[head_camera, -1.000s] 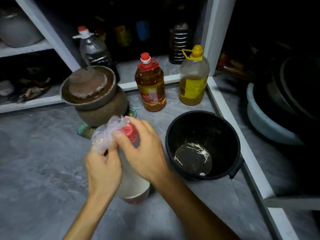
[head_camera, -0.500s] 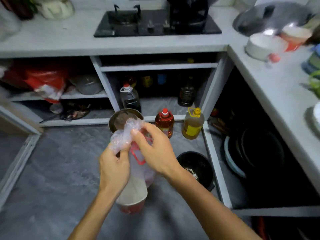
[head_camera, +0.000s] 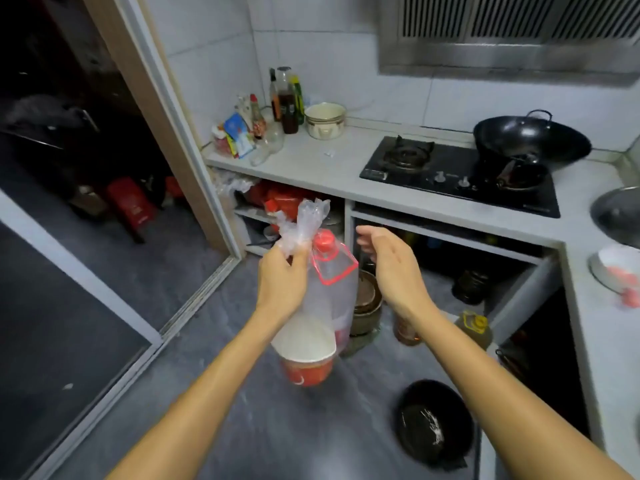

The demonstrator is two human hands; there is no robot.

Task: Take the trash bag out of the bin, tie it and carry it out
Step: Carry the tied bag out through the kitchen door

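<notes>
The left hand (head_camera: 282,285) has its grip around the gathered neck of the clear trash bag (head_camera: 322,306), which hangs above the floor. The right hand (head_camera: 394,268) is spread wide just beside it. The empty black bin (head_camera: 434,424) stands below the desk (head_camera: 346,168), partly hiding jars behind.

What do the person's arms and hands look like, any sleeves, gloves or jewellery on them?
Both forearms are bare right to the bottom edge of the picture: no sleeves show. The left hand and right hand wear no gloves, and no watch, ring or bracelet is visible.
</notes>
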